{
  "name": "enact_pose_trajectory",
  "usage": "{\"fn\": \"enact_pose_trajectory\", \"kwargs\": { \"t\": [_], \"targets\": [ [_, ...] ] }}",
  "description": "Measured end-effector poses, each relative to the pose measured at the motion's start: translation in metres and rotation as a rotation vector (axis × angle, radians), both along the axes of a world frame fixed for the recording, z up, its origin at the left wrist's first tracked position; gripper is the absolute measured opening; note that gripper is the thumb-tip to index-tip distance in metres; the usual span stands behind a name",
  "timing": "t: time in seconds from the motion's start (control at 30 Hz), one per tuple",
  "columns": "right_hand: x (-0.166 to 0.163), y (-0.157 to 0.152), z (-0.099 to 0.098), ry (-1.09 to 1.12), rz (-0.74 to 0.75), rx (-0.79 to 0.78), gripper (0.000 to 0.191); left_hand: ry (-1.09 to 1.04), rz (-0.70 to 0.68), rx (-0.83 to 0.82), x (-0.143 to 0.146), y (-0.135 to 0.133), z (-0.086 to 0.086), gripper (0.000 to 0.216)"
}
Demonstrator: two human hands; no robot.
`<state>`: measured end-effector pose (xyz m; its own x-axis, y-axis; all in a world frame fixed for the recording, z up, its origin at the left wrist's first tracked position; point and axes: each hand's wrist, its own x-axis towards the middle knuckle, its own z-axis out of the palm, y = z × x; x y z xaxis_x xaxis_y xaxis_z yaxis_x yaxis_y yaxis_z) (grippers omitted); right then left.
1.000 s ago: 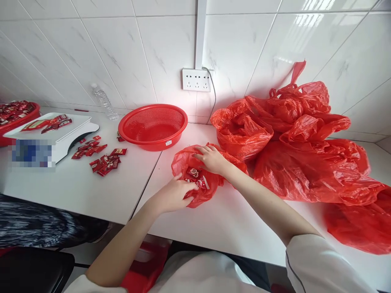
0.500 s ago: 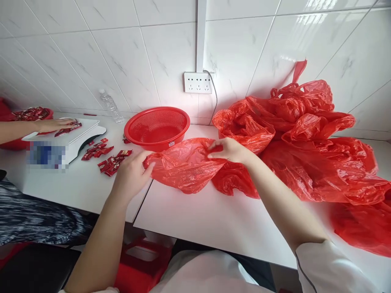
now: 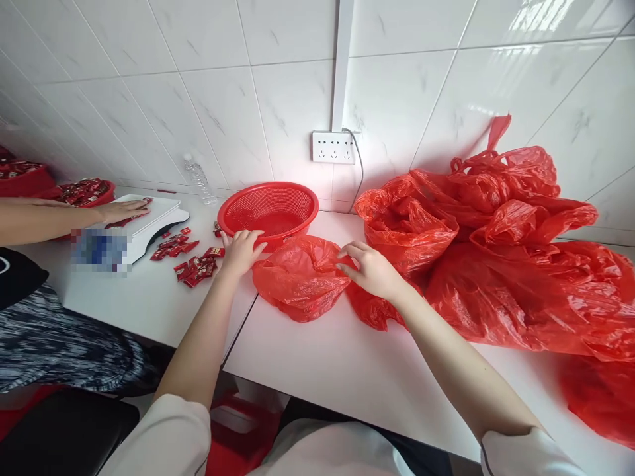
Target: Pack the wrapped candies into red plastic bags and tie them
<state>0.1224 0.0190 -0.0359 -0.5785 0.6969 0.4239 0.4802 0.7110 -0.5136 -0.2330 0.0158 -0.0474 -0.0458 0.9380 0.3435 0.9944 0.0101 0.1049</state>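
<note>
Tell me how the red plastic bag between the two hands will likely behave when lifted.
The red plastic bag will probably be floppy, since its thin film is creased and bulges unevenly. Its sheen suggests it may be somewhat slippery. It seems unlikely to roll, as it sits slumped on the white table; its contents are hidden, so weight is unclear.

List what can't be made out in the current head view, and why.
All in the head view:
- Contents of the red bag: hidden by its crumpled film.
- Right grip: contact with the bag unclear; fingertips and film overlap.
- Front panel of the white scale: pixelated.
- Item under the co-worker's hand: partly covered by it.
- Print on the loose packets: too small.
</note>
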Motion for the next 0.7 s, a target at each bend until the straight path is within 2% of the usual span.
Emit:
{"fn": "enact_pose_trajectory", "kwargs": {
  "t": [0.07,0.2,0.33,0.43,0.5,0.57,0.6,0.63,0.7],
  "targets": [
    [0.000,0.000,-0.007,-0.018,0.007,-0.021,0.015,0.124,-0.002,-0.031,-0.006,-0.006,0.000,0.031],
    [0.005,-0.001,-0.017,-0.038,0.000,-0.036,0.014,0.247,-0.009,-0.030,-0.030,-0.042,0.003,0.020],
    [0.010,-0.007,-0.018,-0.093,-0.027,-0.038,0.016,0.196,0.057,-0.018,-0.066,-0.074,0.003,0.023],
    [0.008,-0.012,-0.011,-0.143,-0.123,0.060,0.018,0.113,0.025,0.042,-0.070,-0.088,0.012,0.037],
    [0.001,-0.014,-0.004,-0.168,-0.212,0.177,0.020,0.016,-0.038,0.159,-0.050,-0.093,0.023,0.044],
    [-0.011,-0.014,0.001,-0.225,-0.219,0.247,0.023,-0.116,-0.102,0.254,-0.014,-0.095,0.036,0.035],
    [-0.018,-0.013,0.002,-0.280,-0.202,0.245,0.023,-0.171,-0.119,0.251,0.007,-0.095,0.041,0.032],
    [-0.026,-0.012,0.001,-0.356,-0.188,0.212,0.025,-0.196,-0.126,0.189,0.028,-0.094,0.044,0.033],
    [-0.038,-0.007,-0.004,-0.529,-0.209,0.088,0.030,-0.127,-0.054,-0.049,0.066,-0.091,0.044,0.038]
  ]
}}
